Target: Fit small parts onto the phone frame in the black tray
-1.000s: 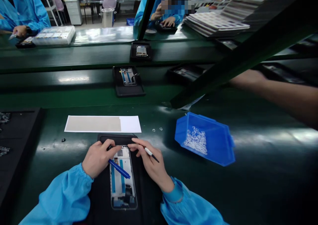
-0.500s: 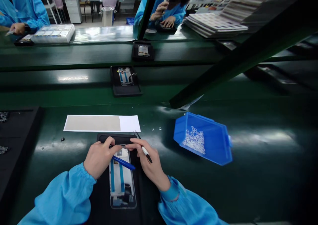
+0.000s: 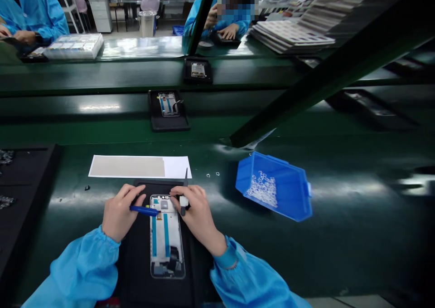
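A phone frame (image 3: 167,240) with two blue strips lies lengthwise on a black tray (image 3: 136,262) right in front of me. My left hand (image 3: 119,212) holds a blue pen-like tool (image 3: 144,210), its tip at the frame's upper left corner. My right hand (image 3: 196,217) grips black tweezers (image 3: 185,181) with a white band, fingertips resting on the frame's top edge. Both arms wear blue sleeves.
A white sheet with a tan film (image 3: 139,166) lies behind the tray. A tilted blue bin (image 3: 275,191) of small white parts sits to the right. Other trays with phone frames (image 3: 167,109) ride the green belt. People in blue coats work across the line. A black mat (image 3: 23,181) is at left.
My left hand pulled back to the left, turning the blue tool level. My right hand swung the tweezers upright. The trays on the far belt drifted left.
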Demonstrator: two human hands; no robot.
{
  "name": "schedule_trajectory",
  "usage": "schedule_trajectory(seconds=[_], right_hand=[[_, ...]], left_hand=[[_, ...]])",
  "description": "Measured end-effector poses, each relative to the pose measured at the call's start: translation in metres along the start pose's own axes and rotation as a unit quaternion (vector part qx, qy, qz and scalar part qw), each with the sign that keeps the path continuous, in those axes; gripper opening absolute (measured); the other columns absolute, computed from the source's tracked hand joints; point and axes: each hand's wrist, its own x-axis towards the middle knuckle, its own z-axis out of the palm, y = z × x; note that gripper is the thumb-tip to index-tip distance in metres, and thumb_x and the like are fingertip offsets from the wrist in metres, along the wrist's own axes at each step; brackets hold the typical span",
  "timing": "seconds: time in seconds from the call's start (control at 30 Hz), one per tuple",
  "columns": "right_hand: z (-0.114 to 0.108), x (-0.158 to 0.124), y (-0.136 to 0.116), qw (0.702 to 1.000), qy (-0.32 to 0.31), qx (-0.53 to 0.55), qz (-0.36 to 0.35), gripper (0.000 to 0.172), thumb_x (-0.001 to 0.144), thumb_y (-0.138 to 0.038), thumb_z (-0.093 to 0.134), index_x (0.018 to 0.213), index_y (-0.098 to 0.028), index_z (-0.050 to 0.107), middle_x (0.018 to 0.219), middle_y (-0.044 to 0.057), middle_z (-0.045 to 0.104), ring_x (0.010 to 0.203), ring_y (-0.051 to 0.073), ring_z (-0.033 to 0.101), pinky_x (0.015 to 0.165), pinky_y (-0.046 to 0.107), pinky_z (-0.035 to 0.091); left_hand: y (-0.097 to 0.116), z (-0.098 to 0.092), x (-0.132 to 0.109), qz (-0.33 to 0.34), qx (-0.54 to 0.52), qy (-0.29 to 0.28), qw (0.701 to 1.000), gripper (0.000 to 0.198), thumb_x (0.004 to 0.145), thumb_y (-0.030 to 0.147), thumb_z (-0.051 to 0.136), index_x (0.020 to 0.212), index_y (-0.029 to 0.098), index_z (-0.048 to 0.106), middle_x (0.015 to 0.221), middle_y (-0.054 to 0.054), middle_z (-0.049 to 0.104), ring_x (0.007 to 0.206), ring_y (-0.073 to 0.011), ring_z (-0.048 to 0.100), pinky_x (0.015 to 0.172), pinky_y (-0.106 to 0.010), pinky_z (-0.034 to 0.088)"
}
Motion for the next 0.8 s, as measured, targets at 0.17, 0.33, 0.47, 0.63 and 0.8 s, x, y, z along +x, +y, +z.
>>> schedule_trajectory(seconds=[0.17, 0.33, 0.47, 0.63, 0.8], right_hand=[[-0.011, 0.002, -0.012, 0.994, -0.009, 0.100, 0.034, 0.005, 0.096, -0.025, 0.056, 0.092, -0.024, 0.060, 0.087, 0.003, 0.068, 0.080, 0.023, 0.063, 0.073, 0.036, 0.046], [-0.018, 0.010, -0.026, 0.957, 0.014, 0.262, 0.125, 0.011, 0.091, -0.030, 0.064, 0.097, -0.024, 0.056, 0.087, 0.002, 0.068, 0.067, 0.018, 0.062, 0.061, 0.029, 0.049], [-0.011, 0.020, -0.030, 0.916, 0.002, 0.350, 0.198, 0.023, 0.085, -0.033, 0.070, 0.098, -0.023, 0.054, 0.082, 0.000, 0.066, 0.063, 0.016, 0.058, 0.055, 0.026, 0.047], [-0.005, 0.022, -0.033, 0.883, 0.008, 0.394, 0.253, 0.030, 0.080, -0.035, 0.074, 0.099, -0.023, 0.054, 0.081, -0.001, 0.064, 0.064, 0.014, 0.057, 0.057, 0.022, 0.047], [-0.005, 0.022, -0.035, 0.870, 0.008, 0.403, 0.284, 0.035, 0.077, -0.038, 0.076, 0.098, -0.022, 0.054, 0.081, -0.001, 0.064, 0.060, 0.014, 0.055, 0.052, 0.023, 0.048]], left_hand=[[0.006, 0.001, -0.005, -0.022, -0.077, -0.092, 0.993, 0.035, 0.098, 0.037, 0.048, 0.127, 0.021, 0.058, 0.107, -0.005, 0.066, 0.089, -0.0166, 0.067, 0.070, -0.024, 0.052], [0.018, -0.010, -0.005, -0.115, -0.262, -0.243, 0.927, 0.061, 0.097, 0.034, 0.045, 0.153, 0.021, 0.025, 0.079, -0.001, 0.068, 0.071, -0.0177, 0.066, 0.066, -0.027, 0.052], [0.027, -0.018, -0.003, -0.221, -0.432, -0.242, 0.840, 0.060, 0.094, 0.040, 0.049, 0.148, 0.017, 0.035, 0.115, -0.011, 0.066, 0.095, -0.0215, 0.066, 0.081, -0.032, 0.054], [0.030, -0.019, -0.003, -0.287, -0.491, -0.210, 0.795, 0.061, 0.088, 0.045, 0.059, 0.140, 0.018, 0.045, 0.143, -0.013, 0.049, 0.113, -0.0258, 0.060, 0.093, -0.035, 0.051], [0.032, -0.018, -0.005, -0.334, -0.544, -0.231, 0.734, 0.071, 0.086, 0.049, 0.064, 0.145, 0.020, 0.039, 0.129, -0.012, 0.060, 0.101, -0.0240, 0.066, 0.086, -0.033, 0.054]])
